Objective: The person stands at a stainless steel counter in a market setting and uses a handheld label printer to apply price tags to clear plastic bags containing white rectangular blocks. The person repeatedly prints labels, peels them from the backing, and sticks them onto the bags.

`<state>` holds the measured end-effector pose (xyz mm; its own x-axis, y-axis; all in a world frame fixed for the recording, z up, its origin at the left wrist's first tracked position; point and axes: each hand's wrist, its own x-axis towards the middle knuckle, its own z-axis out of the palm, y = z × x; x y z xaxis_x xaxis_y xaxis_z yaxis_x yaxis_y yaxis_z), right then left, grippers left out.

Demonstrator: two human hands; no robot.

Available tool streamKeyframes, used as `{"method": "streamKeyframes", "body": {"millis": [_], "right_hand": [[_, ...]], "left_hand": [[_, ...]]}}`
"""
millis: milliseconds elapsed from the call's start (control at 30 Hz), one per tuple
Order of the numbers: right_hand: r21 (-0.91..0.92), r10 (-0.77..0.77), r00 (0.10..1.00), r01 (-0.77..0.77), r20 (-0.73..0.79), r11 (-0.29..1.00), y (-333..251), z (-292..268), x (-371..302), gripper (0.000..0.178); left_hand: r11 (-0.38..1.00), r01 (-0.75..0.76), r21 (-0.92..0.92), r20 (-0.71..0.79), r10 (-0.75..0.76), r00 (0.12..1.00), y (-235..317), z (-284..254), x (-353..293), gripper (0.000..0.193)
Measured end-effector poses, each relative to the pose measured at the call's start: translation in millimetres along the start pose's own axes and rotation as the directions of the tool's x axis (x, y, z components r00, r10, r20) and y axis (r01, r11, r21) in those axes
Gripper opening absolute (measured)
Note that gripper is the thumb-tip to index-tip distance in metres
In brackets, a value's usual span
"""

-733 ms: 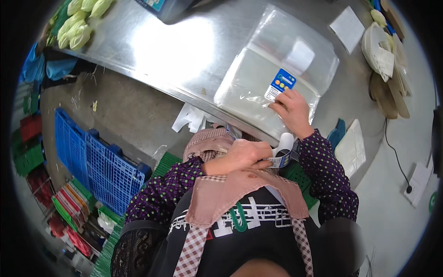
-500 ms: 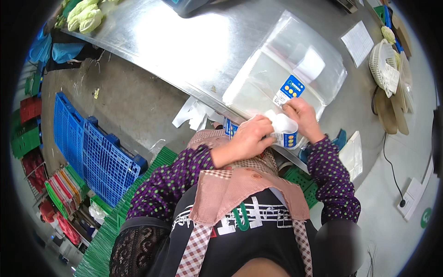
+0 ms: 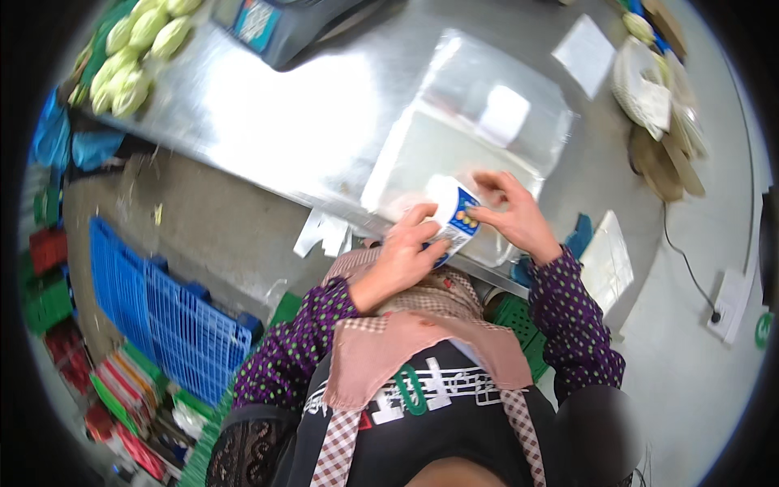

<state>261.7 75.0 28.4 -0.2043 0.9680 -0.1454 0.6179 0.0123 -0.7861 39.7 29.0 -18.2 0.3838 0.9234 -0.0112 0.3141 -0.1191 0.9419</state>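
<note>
My left hand (image 3: 408,246) is closed around a white roll of labels (image 3: 457,217) with blue printed labels, held tilted above the table's near edge. At its right side is my right hand (image 3: 513,213), fingers apart and slightly blurred. The right thumb reaches the blue label face on the roll; whether it presses on it I cannot tell. Under and beyond the hands lies a stack of clear plastic bags (image 3: 462,134) on the metal table (image 3: 324,122).
A dark scale-like device (image 3: 284,36) stands at the far side. Pale green leafy vegetables (image 3: 134,61) lie far left, a paper sheet (image 3: 584,53) and a white basket (image 3: 641,85) far right. Blue pallets (image 3: 166,304) lean left, below the table edge.
My right hand has left the blue label it was holding over the bags and come to the roll. The roll has tilted in my left hand. The view has shifted, showing more of the dark device.
</note>
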Motion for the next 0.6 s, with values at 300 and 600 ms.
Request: {"method": "streamKeyframes", "body": {"millis": [300, 600], "right_hand": [[0.327, 0.111, 0.981, -0.159, 0.159, 0.932, -14, 11, -16, 0.022], [0.037, 0.089, 0.992, -0.086, -0.094, 0.996, 20, -35, 45, 0.028]], "left_hand": [[0.983, 0.178, -0.054, 0.135, -0.169, 0.976, 18, -17, 23, 0.020], [0.842, 0.524, -0.133, 0.241, -0.485, 0.841, 16, -16, -28, 0.024]]}}
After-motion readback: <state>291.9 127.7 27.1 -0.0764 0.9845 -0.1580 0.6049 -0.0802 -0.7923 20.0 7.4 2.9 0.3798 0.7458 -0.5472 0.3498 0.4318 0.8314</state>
